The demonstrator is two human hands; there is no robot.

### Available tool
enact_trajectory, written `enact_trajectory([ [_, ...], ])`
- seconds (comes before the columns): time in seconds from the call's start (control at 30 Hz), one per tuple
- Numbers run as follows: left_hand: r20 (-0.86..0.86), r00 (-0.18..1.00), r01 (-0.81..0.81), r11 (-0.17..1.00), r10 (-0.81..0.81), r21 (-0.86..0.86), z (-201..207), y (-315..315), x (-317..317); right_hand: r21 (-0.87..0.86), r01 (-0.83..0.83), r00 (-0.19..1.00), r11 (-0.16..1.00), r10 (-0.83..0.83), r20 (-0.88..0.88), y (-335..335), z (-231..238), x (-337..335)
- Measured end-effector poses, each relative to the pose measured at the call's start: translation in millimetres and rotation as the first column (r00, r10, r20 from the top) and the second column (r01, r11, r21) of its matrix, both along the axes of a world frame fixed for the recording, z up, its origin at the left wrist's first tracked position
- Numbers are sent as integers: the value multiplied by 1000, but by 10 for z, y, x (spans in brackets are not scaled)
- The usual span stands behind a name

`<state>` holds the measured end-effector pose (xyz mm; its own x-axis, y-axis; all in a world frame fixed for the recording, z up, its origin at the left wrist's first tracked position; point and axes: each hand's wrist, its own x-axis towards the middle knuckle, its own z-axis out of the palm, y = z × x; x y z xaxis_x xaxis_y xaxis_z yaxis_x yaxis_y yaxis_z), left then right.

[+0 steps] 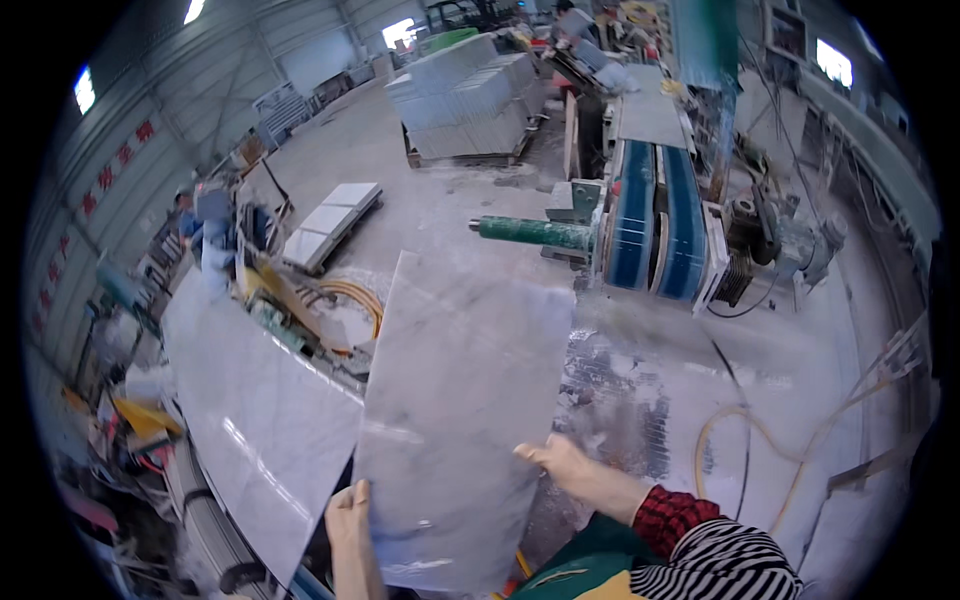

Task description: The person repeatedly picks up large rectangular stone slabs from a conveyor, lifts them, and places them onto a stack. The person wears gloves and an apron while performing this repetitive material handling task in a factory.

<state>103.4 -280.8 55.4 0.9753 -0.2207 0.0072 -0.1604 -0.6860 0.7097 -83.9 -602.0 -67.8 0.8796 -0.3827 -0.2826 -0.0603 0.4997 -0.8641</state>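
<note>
Left hand (350,512) and right hand (562,462) hold the slab (460,400) between them

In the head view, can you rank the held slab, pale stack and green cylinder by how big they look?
1. Held slab
2. Pale stack
3. Green cylinder
Apparent size only: the first is nearest the camera.

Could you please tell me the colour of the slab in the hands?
The slab is pale grey with faint darker mottling, best seen in the head view.

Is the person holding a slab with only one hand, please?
No, the left hand and right hand grip opposite edges of the slab.
</note>
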Motion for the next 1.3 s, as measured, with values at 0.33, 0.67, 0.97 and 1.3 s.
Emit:
enact_trajectory([
  [0.33, -207, 912, 397, 889, -354, 229, -913, -3907, -18, -126, 471, 872, 873, -482, -80, -3338, 61, -558],
  [0.67, -399, 823, 511, 834, -404, 209, -1014, -5230, -349, -382, 387, 788, 839, -516, -335, -4255, -321, -1385],
  [0.97, -572, 753, 443, 893, -324, 78, -1564, -5167, -78, 415, 644, 759, 642, -474, -446, -1967, -863, -2192],
  [1.3, -749, 375, 493, 802, -546, -337, -1766, -4403, -72, -56, 867, 365, 495, -707, -606, -1844, -176, -1743],
])
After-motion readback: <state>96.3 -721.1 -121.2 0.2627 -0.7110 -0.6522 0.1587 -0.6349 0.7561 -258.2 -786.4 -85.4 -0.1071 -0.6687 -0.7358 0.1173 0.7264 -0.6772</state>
